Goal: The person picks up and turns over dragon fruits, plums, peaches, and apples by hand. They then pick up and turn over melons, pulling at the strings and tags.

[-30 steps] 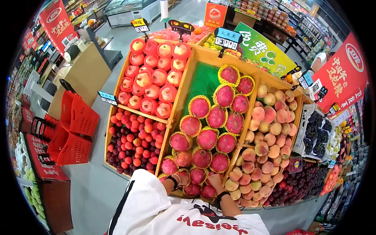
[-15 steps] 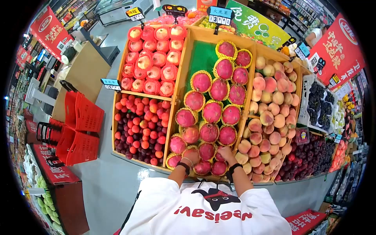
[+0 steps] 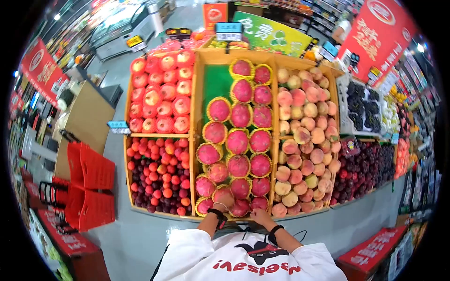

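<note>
Left hand (image 3: 224,200): I see it lying palm-down over the top of 1 dragon fruit (image 3: 220,191), fingers curved onto it; whether they actually grip it I cannot tell at this size. That dragon fruit sits in the front row of the middle bin (image 3: 195,112), left of centre, touching its neighbours. Right hand (image 3: 259,217): low at the bin's front rim, just below a second dragon fruit (image 3: 259,203); contact and finger spread cannot be made out. Each wrist carries a dark band. Outward from the hands, the remaining dragon fruit stand in yellow foam nets (image 3: 209,154) in 3 rough columns, with green liner (image 3: 213,86) bare at the upper left of the bin. Left of it, apples (image 3: 159,100) in red nets fill the upper compartment and nectarines (image 3: 161,171) the lower. Peaches (image 3: 304,136) fill the bin on the right, dark plums (image 3: 363,173) beyond them. Red baskets (image 3: 89,187) are stacked on the floor at far left
</note>
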Motion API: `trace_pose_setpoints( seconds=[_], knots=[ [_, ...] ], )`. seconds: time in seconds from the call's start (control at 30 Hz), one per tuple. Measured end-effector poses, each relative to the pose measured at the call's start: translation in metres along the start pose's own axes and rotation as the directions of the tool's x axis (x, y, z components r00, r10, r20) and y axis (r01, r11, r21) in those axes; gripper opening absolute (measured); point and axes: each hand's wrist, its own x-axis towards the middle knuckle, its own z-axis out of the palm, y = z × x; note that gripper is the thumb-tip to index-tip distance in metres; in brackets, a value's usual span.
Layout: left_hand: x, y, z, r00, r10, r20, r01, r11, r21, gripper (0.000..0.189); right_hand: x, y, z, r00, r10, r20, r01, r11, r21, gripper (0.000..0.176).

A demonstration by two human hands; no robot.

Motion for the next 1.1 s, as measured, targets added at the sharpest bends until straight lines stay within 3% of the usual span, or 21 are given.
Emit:
trace_pose_setpoints(
  seconds=[0.07,0.13,0.2,0.27,0.33,0.4,0.43,0.47,0.5,0.57,0.6,0.63,0.67,0.73,0.8,0.83,0.87,0.93,0.97,1.03,1.1],
  knots=[
    [0.007,-0.016,-0.005,0.97,0.243,0.026,-0.245,0.959,0.143,0.035,-0.008,0.028,0.024,0.987,-0.16,0.007,0.159,0.979,-0.13,0.024],
    [-0.009,0.001,-0.058,0.89,0.392,0.232,-0.439,0.874,0.207,0.029,-0.01,0.044,0.037,0.972,-0.227,-0.069,0.217,0.968,-0.123,0.022],
    [-0.007,0.025,-0.07,0.983,0.153,0.103,-0.141,0.983,-0.116,0.032,-0.011,0.039,0.027,0.98,-0.18,-0.083,0.172,0.98,-0.1,0.021],
    [-0.024,0.045,-0.056,0.983,-0.146,0.107,0.178,0.884,-0.431,0.037,-0.017,0.049,0.038,0.976,-0.198,-0.092,0.183,0.972,-0.148,0.021],
    [-0.036,0.051,-0.02,0.93,-0.358,0.083,0.35,0.794,-0.497,0.049,-0.03,0.045,0.023,0.98,-0.194,-0.044,0.19,0.977,-0.096,0.023],
    [-0.026,0.061,0.022,0.893,-0.443,-0.08,0.381,0.838,-0.391,0.073,-0.043,0.052,0.003,0.961,-0.275,-0.015,0.274,0.951,0.146,0.023],
    [-0.03,0.082,0.034,0.835,-0.295,-0.465,0.127,0.925,-0.357,0.099,-0.046,0.066,0.005,0.936,-0.351,-0.017,0.351,0.931,0.095,0.024],
    [-0.031,0.098,0.039,0.799,-0.313,-0.514,0.048,0.884,-0.464,0.104,-0.048,0.078,-0.004,0.905,-0.425,-0.012,0.425,0.905,0.028,0.024],
    [-0.025,0.107,0.045,0.769,-0.349,-0.535,0.078,0.883,-0.464,0.098,-0.057,0.09,-0.017,0.883,-0.469,-0.021,0.468,0.879,0.092,0.025],
    [-0.014,0.125,0.059,0.699,-0.58,-0.418,0.404,0.803,-0.439,0.088,-0.087,0.117,-0.055,0.866,-0.499,0.026,0.489,0.858,0.156,0.027],
    [-0.01,0.143,0.066,0.642,-0.651,-0.405,0.493,0.755,-0.432,0.084,-0.121,0.124,-0.092,0.909,-0.415,-0.035,0.409,0.873,0.266,0.028],
    [-0.005,0.165,0.08,0.545,-0.561,-0.623,0.405,0.827,-0.391,0.074,-0.132,0.155,-0.103,0.931,-0.36,-0.057,0.36,0.885,0.295,0.03],
    [-0.006,0.218,0.057,0.522,-0.53,-0.669,0.339,0.848,-0.408,0.069,-0.139,0.182,-0.105,0.948,-0.308,-0.083,0.318,0.888,0.331,0.031],
    [0.022,0.249,0.062,0.597,-0.366,-0.714,0.041,0.903,-0.428,0.068,-0.161,0.243,-0.12,0.944,-0.147,-0.296,0.259,0.887,0.383,0.031],
    [0.058,0.294,0.057,0.717,-0.302,-0.628,-0.07,0.866,-0.496,0.062,-0.19,0.304,-0.135,0.92,0.102,-0.378,0.105,0.866,0.489,0.025],
    [0.072,0.336,0.042,0.689,-0.351,-0.634,-0.155,0.783,-0.603,0.057,-0.2,0.339,-0.136,0.905,0.198,-0.376,0.036,0.846,0.532,0.024],
    [0.102,0.326,0.059,0.605,-0.4,-0.689,0.048,0.882,-0.469,0.052,-0.208,0.373,-0.138,0.882,0.292,-0.37,-0.035,0.823,0.567,0.023],
    [0.137,0.297,0.08,0.624,-0.329,-0.708,0.436,0.9,-0.034,0.044,-0.24,0.396,-0.173,0.858,0.372,-0.354,-0.023,0.717,0.697,0.022],
    [0.147,0.306,0.081,0.634,-0.389,-0.669,0.453,0.887,-0.087,0.041,-0.25,0.409,-0.189,0.845,0.409,-0.345,-0.013,0.659,0.752,0.021],
    [0.163,0.331,0.043,0.648,-0.475,-0.595,0.479,0.862,-0.167,0.035,-0.26,0.44,-0.21,0.815,0.448,-0.368,-0.043,0.68,0.732,0.021],
    [0.167,0.377,0.006,0.514,-0.654,-0.555,0.641,0.723,-0.258,0.034,-0.246,0.462,-0.227,0.773,0.474,-0.421,-0.035,0.696,0.718,0.02]
  ],
)
